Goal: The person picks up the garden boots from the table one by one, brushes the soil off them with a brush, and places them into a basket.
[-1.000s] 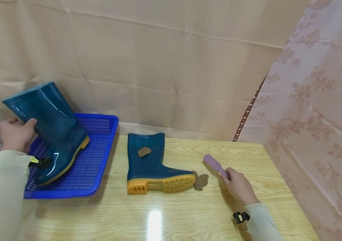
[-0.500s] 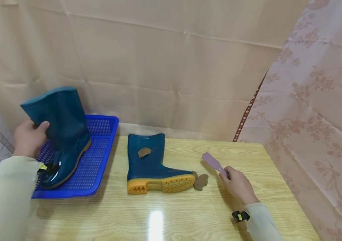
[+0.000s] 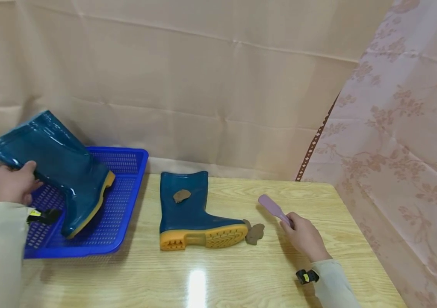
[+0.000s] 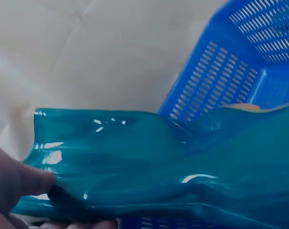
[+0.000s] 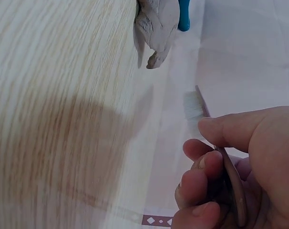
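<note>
My left hand [image 3: 14,184] grips the shaft of a dark teal rubber boot [image 3: 68,171] near its top edge. This boot tilts to the left inside a blue plastic basket [image 3: 126,209], toe toward me. In the left wrist view the thumb presses on the glossy shaft [image 4: 120,152], with the other fingers curled under it. My right hand [image 3: 306,237] holds a small purple brush [image 3: 272,206] by its handle; its white bristles [image 5: 194,107] show in the right wrist view. A second rubber boot [image 3: 184,214] lies on its side mid-table, its yellow sole facing me.
One brown clay-like lump [image 3: 181,196] sits on the lying boot's shaft. More brown clay-like pieces [image 3: 255,234] lie at its toe. Beige cloth [image 3: 218,85] hangs behind the wooden table [image 3: 218,278], and floral cloth [image 3: 407,149] along the right.
The left hand first moved right, bringing the boot more upright, then swung back left, tipping the shaft farther over. My right hand and the brush have stayed nearly still.
</note>
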Demonstrator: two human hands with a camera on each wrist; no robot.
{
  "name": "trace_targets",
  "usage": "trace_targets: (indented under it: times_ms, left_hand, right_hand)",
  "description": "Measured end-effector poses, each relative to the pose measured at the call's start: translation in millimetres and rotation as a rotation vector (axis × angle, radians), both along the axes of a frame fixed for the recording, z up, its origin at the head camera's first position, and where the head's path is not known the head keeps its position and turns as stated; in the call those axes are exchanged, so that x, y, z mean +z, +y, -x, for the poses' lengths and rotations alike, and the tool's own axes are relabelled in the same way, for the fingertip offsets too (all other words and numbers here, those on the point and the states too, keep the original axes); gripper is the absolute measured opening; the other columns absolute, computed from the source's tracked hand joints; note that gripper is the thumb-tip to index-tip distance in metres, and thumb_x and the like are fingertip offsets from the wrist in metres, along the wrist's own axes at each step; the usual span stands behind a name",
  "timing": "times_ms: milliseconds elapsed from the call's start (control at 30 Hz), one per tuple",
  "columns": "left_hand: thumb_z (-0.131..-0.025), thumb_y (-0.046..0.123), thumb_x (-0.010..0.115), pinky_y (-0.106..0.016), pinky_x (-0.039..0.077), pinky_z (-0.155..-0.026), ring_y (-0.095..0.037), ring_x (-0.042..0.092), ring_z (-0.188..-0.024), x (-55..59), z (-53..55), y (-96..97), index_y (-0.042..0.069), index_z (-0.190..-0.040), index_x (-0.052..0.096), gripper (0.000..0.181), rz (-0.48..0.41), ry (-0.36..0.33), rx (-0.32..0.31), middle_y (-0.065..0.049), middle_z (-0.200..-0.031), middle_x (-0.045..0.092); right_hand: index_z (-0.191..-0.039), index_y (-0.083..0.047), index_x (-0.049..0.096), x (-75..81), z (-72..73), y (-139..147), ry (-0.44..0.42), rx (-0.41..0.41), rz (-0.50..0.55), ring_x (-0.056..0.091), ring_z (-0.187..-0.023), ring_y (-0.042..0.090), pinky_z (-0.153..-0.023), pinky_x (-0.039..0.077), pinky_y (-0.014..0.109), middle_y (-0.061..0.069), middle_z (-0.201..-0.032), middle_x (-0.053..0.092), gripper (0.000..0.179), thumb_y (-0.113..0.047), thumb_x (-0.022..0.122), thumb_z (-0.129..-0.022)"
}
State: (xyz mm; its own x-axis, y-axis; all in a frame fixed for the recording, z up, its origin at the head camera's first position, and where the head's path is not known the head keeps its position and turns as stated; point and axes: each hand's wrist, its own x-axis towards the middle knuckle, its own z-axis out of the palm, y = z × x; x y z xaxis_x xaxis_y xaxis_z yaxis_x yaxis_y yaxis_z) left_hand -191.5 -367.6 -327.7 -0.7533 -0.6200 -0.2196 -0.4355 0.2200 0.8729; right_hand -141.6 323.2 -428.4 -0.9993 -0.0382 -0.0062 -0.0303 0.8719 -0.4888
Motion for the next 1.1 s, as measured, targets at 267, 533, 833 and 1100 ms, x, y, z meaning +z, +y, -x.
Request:
trace_targets:
  times_ms: [267, 533, 833, 1100]
  left_hand:
    - [-0.103, 0.028, 0.051, -0.046, 0.015, -0.125, -0.03, 0.003, -0.158, 16.9, -3.0, 28.3, 0.022, -0.16, -0.019, 0.09, -0.071, 0.068, 0.04, -0.012, -0.172, -0.008]
    - [-0.101, 0.024, 0.052, -0.038, 0.002, -0.126, -0.018, -0.014, -0.158, 28.7, -13.0, 71.5, 0.03, -0.158, -0.03, 0.1, 0.013, 0.176, 0.049, 0.006, -0.171, -0.022]
    - [-0.103, 0.035, 0.055, -0.038, -0.006, -0.124, -0.011, -0.019, -0.156, 23.3, -19.5, 84.7, 0.035, -0.158, -0.03, 0.101, 0.046, 0.23, 0.098, 0.014, -0.168, -0.027]
    - [-0.105, 0.021, 0.056, -0.024, 0.01, -0.125, -0.009, 0.015, -0.157, 30.6, -24.8, 146.7, 0.02, -0.166, 0.008, 0.077, 0.217, 0.666, -0.091, 0.002, -0.171, 0.016]
  right_hand:
    - [-0.107, -0.004, 0.064, -2.6, 6.4, 0.9, 0.022, 0.01, 0.014, 0.046, -0.059, 0.015, -0.05, 0.035, 0.028, 0.001, -0.07, 0.052, 0.02, -0.023, 0.062, -0.104]
    - [-0.111, -0.003, 0.065, 0.8, 8.2, 0.4, 0.026, 0.008, 0.04, 0.047, -0.058, 0.015, -0.049, 0.037, 0.028, 0.001, -0.071, 0.053, 0.021, -0.024, 0.062, -0.105]
    - [-0.11, -0.003, 0.065, 3.3, 5.7, 0.8, 0.04, 0.013, 0.04, 0.046, -0.058, 0.015, -0.049, 0.036, 0.027, 0.001, -0.07, 0.053, 0.021, -0.024, 0.062, -0.105]
    - [-0.112, -0.003, 0.066, 11.3, 6.7, -7.8, 0.124, 0.033, 0.054, 0.044, -0.054, 0.013, -0.046, 0.036, 0.026, 0.001, -0.069, 0.053, 0.02, -0.022, 0.063, -0.105]
